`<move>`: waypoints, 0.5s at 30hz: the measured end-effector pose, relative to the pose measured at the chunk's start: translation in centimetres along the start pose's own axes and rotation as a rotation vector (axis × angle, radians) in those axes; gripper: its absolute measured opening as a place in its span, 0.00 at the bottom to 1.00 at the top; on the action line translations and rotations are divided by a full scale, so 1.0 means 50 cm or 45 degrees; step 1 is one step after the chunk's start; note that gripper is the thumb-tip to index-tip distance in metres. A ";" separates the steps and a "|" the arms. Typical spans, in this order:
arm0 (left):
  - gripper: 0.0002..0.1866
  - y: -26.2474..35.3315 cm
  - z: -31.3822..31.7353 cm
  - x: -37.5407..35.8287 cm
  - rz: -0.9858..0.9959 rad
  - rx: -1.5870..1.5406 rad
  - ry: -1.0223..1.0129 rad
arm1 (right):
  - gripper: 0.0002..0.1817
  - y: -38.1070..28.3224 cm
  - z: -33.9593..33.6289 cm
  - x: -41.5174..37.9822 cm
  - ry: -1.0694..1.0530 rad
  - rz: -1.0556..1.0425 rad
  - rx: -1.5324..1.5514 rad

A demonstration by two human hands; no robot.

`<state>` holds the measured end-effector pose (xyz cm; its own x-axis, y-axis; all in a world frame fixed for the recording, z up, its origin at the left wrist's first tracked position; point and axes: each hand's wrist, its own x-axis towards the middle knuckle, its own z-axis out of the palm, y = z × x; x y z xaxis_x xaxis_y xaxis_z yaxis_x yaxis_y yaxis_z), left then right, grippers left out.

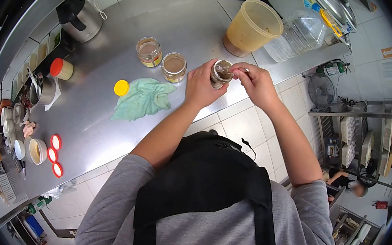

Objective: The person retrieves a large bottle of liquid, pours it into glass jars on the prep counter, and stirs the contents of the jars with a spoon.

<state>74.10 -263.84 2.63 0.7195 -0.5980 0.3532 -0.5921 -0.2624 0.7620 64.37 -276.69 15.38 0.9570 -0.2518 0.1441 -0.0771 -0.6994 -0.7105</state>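
Note:
My left hand (203,84) is wrapped round a glass jar (221,72) with brown contents, near the front edge of the steel counter. My right hand (252,80) pinches the handle of a spoon (242,70), whose other end is in the jar's mouth. To the left stand two more open jars, one (174,67) close to my left hand and one (149,51) farther back, both filled with something brown. A green cloth (144,99) lies crumpled left of my left forearm, with a yellow lid (121,87) at its edge.
A tall plastic container (253,28) and a large clear bottle (298,35) stand at the back right. On the left are a kettle (81,19), a red-lidded jar (61,69), red lids (56,142) and bowls (37,150). Another person (346,182) is far right.

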 end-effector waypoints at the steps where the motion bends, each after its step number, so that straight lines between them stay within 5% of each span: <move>1: 0.41 0.000 0.000 0.000 0.005 0.014 0.004 | 0.08 0.007 0.009 -0.001 0.001 0.002 0.000; 3: 0.41 0.001 0.001 0.000 0.009 0.028 0.004 | 0.08 0.019 0.019 0.000 0.191 0.040 -0.002; 10: 0.40 0.002 0.001 0.001 0.015 0.020 0.012 | 0.08 0.013 0.025 -0.016 0.211 0.197 -0.122; 15: 0.40 0.005 0.000 0.001 0.010 0.030 0.010 | 0.08 0.017 0.062 -0.021 0.309 0.352 0.307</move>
<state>74.00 -263.95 2.83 0.7175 -0.5942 0.3635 -0.6061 -0.2755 0.7461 64.17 -274.98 12.49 0.8140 -0.5774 0.0629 -0.2260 -0.4146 -0.8815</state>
